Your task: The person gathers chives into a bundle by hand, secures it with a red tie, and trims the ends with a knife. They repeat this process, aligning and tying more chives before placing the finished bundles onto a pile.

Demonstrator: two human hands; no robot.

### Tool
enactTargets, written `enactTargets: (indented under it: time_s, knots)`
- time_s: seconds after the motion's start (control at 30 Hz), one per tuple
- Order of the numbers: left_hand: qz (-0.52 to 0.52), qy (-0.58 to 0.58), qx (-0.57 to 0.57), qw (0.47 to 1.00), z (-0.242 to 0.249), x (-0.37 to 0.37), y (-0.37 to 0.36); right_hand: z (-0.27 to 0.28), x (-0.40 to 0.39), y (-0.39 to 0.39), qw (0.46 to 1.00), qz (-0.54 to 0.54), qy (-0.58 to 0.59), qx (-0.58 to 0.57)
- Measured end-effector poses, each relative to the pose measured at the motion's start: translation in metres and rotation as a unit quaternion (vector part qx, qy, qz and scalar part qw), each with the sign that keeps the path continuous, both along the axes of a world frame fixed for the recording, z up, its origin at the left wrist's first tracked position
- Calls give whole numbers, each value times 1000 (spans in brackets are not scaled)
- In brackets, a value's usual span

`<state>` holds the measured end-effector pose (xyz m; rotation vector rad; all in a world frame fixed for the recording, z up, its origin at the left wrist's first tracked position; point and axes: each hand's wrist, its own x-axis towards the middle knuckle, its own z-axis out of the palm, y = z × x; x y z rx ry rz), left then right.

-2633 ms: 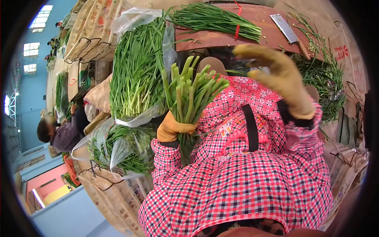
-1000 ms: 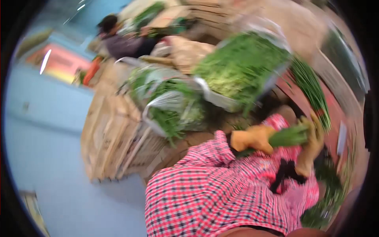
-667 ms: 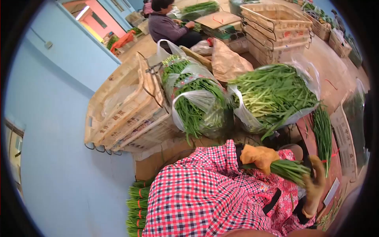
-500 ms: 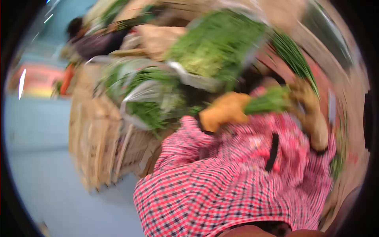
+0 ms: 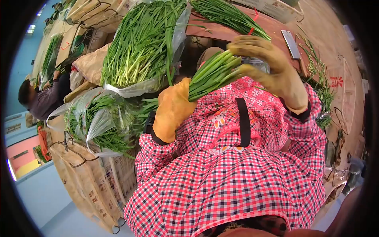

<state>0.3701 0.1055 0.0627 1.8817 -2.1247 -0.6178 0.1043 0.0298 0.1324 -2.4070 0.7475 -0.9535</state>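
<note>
My left hand point(image 5: 173, 108), in an orange glove, is wrapped round a bunch of green garlic chives point(image 5: 215, 75) over my lap. The stalks slant up to the right out of that fist, and their leafy part is mostly hidden behind it. Around the bunch's right end, my right hand point(image 5: 272, 65) in a tan, soiled glove has its thumb and fingers spread, slightly smeared by motion. A large pile of chives point(image 5: 138, 47) in an opened plastic bag lies ahead to the left. Nearer my left arm sits another plastic bag of chives point(image 5: 104, 122).
A reddish board point(image 5: 221, 29) ahead carries a bundle of chives point(image 5: 229, 15) with red ties and a cleaver point(image 5: 291, 43) on its right. Loose greens point(image 5: 318, 75) lie farther right. Plastic crates point(image 5: 118, 173) stand at left; another person point(image 5: 43, 96) works beyond.
The view has swung and sharpened. My left hand still grips the bunch, now raised at a steeper slant. My right hand stays by its right end, fingers spread.
</note>
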Motion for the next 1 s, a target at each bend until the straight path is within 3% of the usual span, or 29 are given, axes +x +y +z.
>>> enactTargets:
  time_s: [0.03, 0.13, 0.2, 0.23, 0.27, 0.3, 0.33, 0.4, 0.5, 0.63, 0.67, 0.7, 0.8, 0.83, 0.87, 0.93, 0.97, 1.0]
  knots:
    - [-6, -17, -21, 1000, -2, -3, 0, -2, 6, 3, 999, 24, -15, 38]
    - [-27, -73, -37, 996, 0, -6, 0, -29, 2, 2, 966, -27, 210, -147]
    - [-71, -102, -77, 989, -5, -4, 0, -55, -40, -10, 935, -34, 324, -140]
    - [-91, -115, -99, 984, -8, -3, 1, -82, -72, -23, 915, -48, 377, -136]
    - [-98, -114, -112, 982, -11, -1, 1, -75, -92, -22, 860, -111, 489, -94]
    - [-106, -113, -126, 980, -13, 0, 0, -73, -100, -20, 822, -193, 521, -124]
    - [-115, -112, -139, 977, -14, 1, -1, -67, -110, -17, 866, -226, 426, -130]
    - [-128, -117, -138, 975, -9, -3, -3, -46, -109, -10, 944, -247, 209, 64]
    - [-148, -122, -155, 969, -9, -8, -2, -12, -69, -4, 950, -149, 12, 276]
    - [-146, -108, -156, 971, -11, -13, -3, -13, -33, -12, 972, -2, 74, 223]
    - [-156, -48, -193, 967, -5, -13, -2, -16, -27, -17, 972, 41, 76, 217]
    - [-159, -34, -201, 966, -2, -10, -2, -8, -21, -17, 963, 36, 142, 226]
    - [-196, 10, -212, 957, -10, -4, -3, -9, -5, -15, 953, 10, 132, 273]
    - [-208, 4, -194, 959, -15, -3, -4, -11, -4, -15, 962, 9, 152, 227]
    - [-217, -73, -111, 967, -7, -6, -4, -18, -4, -16, 977, 27, 144, 154]
    - [-240, -69, -144, 958, -3, -6, -4, -16, -2, -15, 979, 43, 188, 58]
    - [-254, -71, -103, 959, 14, -4, -3, -14, -1, -16, 974, 51, 219, 19]
    - [-259, -59, -112, 958, 17, -1, -1, -13, -1, -17, 977, 40, 189, 94]
